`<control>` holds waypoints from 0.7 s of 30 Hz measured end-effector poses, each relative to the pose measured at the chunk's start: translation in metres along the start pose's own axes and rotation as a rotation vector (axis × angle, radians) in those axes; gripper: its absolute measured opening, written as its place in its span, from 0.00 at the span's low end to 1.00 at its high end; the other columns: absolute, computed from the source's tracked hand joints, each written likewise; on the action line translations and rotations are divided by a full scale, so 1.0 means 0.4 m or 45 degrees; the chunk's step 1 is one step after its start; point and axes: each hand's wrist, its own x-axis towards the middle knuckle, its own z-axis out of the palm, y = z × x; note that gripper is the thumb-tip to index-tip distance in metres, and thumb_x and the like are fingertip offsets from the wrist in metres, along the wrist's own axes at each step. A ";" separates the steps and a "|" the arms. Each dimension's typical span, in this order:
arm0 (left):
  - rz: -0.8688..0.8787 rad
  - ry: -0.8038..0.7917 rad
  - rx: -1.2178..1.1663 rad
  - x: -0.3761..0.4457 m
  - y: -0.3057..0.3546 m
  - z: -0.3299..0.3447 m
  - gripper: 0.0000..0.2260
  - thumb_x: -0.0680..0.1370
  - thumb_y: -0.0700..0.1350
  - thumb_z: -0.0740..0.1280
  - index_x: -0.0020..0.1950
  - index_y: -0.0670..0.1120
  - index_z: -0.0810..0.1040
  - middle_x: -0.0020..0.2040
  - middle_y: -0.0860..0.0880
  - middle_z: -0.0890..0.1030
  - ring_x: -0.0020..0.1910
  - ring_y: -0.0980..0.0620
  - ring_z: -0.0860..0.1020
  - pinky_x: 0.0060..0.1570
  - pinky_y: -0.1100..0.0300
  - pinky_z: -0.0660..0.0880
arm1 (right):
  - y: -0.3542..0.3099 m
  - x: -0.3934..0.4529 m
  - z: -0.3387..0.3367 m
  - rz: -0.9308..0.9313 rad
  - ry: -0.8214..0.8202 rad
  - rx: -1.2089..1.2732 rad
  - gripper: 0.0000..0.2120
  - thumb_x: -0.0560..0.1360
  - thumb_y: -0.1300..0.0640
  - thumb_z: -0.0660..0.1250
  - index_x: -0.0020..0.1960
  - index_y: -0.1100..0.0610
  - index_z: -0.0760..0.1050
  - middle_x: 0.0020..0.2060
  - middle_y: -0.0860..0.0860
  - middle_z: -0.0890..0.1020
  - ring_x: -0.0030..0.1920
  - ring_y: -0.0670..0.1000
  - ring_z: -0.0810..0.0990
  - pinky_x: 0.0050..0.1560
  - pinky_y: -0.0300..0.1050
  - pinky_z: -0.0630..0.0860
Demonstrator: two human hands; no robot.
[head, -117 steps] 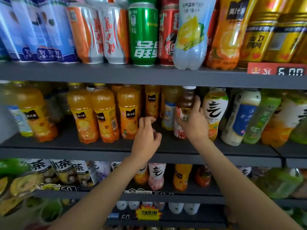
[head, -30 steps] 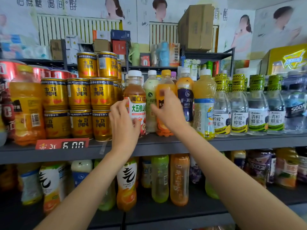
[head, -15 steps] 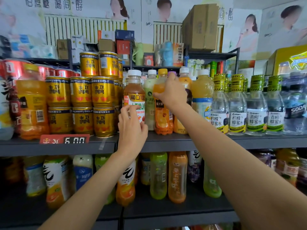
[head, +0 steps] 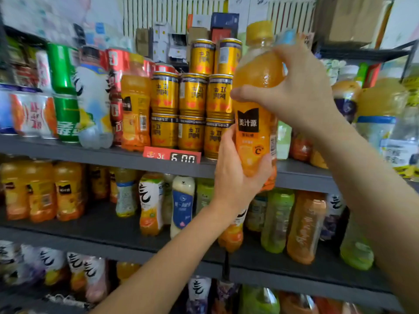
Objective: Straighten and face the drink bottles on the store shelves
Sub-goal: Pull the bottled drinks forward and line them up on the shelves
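Both hands are wrapped round the orange plastic juice bottle with the yellow cap [head: 255, 123] — left hand [head: 235, 175] low, right hand [head: 299, 91] at the shoulder. It's off the grey metal shelf [head: 90, 152] now; half a second back it still stood there. Swing it carelessly and the stacked gold cans [head: 192, 109] right behind could topple.

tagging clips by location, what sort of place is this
Most likely a small shop or convenience store. Grey shelves carry rows of bottled drinks and stacked yellow cans, and a red price tag reading 6.00 sits on the shelf edge. Both hands hold an orange juice bottle lifted off the shelf.
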 end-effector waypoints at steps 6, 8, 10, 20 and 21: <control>-0.013 0.092 0.121 -0.033 -0.074 -0.343 0.24 0.68 0.58 0.65 0.61 0.60 0.60 0.58 0.49 0.75 0.57 0.56 0.76 0.55 0.67 0.71 | -0.249 -0.003 0.221 -0.196 -0.261 0.151 0.33 0.62 0.37 0.74 0.59 0.54 0.73 0.51 0.48 0.77 0.53 0.50 0.76 0.48 0.42 0.68; -0.090 0.090 0.231 -0.047 -0.122 -0.485 0.24 0.66 0.59 0.66 0.59 0.62 0.61 0.56 0.47 0.77 0.56 0.52 0.77 0.55 0.60 0.73 | -0.329 -0.024 0.331 -0.224 -0.321 0.247 0.33 0.61 0.39 0.76 0.59 0.55 0.73 0.50 0.48 0.78 0.53 0.51 0.77 0.46 0.41 0.66; -0.168 0.061 0.352 -0.067 -0.176 -0.628 0.24 0.66 0.60 0.66 0.57 0.67 0.60 0.55 0.48 0.76 0.56 0.54 0.76 0.55 0.58 0.74 | -0.401 -0.063 0.444 -0.241 -0.399 0.368 0.33 0.62 0.41 0.77 0.60 0.56 0.72 0.47 0.45 0.75 0.51 0.48 0.76 0.45 0.39 0.66; -0.501 -0.512 1.005 -0.119 -0.462 -0.993 0.37 0.69 0.65 0.64 0.70 0.45 0.66 0.67 0.46 0.66 0.69 0.45 0.61 0.69 0.53 0.59 | -0.502 -0.241 0.892 0.009 -0.679 0.059 0.39 0.65 0.38 0.72 0.69 0.53 0.64 0.60 0.52 0.76 0.59 0.54 0.76 0.54 0.50 0.74; -0.549 -0.528 0.996 -0.116 -0.480 -1.005 0.33 0.71 0.61 0.65 0.70 0.45 0.65 0.69 0.45 0.65 0.69 0.44 0.60 0.69 0.51 0.59 | -0.499 -0.249 0.917 0.042 -0.681 0.026 0.38 0.66 0.38 0.72 0.69 0.53 0.64 0.61 0.52 0.76 0.60 0.54 0.76 0.54 0.49 0.74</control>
